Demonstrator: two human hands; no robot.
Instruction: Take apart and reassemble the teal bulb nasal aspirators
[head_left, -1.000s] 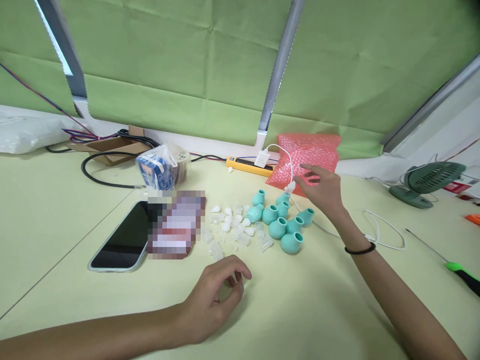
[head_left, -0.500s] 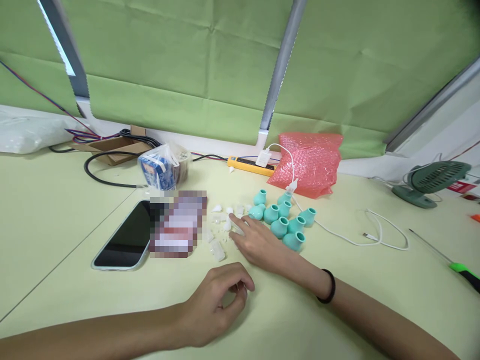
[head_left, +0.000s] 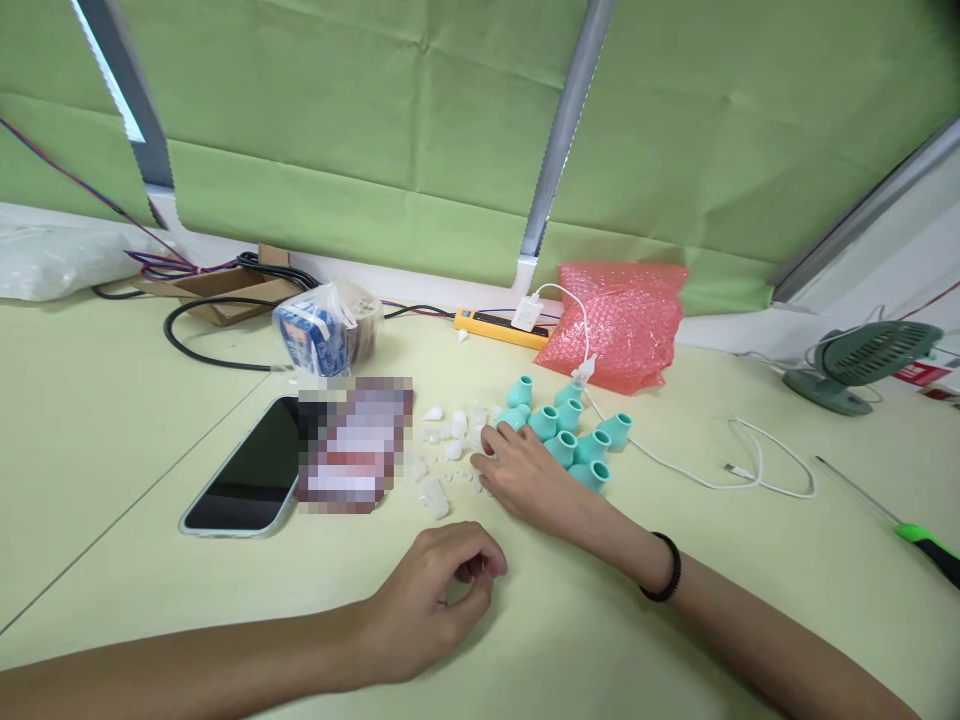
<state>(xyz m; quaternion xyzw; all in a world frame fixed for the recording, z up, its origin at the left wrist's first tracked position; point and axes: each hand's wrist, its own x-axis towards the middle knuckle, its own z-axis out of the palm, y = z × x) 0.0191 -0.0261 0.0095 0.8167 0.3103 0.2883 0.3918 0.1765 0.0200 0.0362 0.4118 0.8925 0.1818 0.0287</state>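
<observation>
My right hand (head_left: 529, 475) reaches over the table, its fingers bent and apart at the right edge of a scatter of small parts. Its fingertips are close to a translucent plastic piece (head_left: 474, 440); whether they touch it is unclear. White teardrop-shaped pieces (head_left: 433, 413), small discs (head_left: 448, 476) and a clear rectangular plastic piece (head_left: 434, 498) lie to the left. Several turquoise bulb-shaped parts (head_left: 561, 447) with open necks stand behind and beside this hand. Nearer me, my left hand (head_left: 446, 600) rests on the table with curled fingers; anything inside them is hidden.
A phone (head_left: 244, 480) and a blurred-out pinkish object (head_left: 360, 450) lie at left. Farther back are a bagged blue package (head_left: 319, 335), yellow power strip (head_left: 487, 328) and red bubble-wrap bag (head_left: 622, 330). A white cable (head_left: 686, 483), screwdriver (head_left: 919, 540) and green fan (head_left: 862, 365) are at right.
My right hand has drawn slightly right, its fingers more bent, uncovering small white pieces and discs. My left hand stays nearly still. The view has shifted slightly.
</observation>
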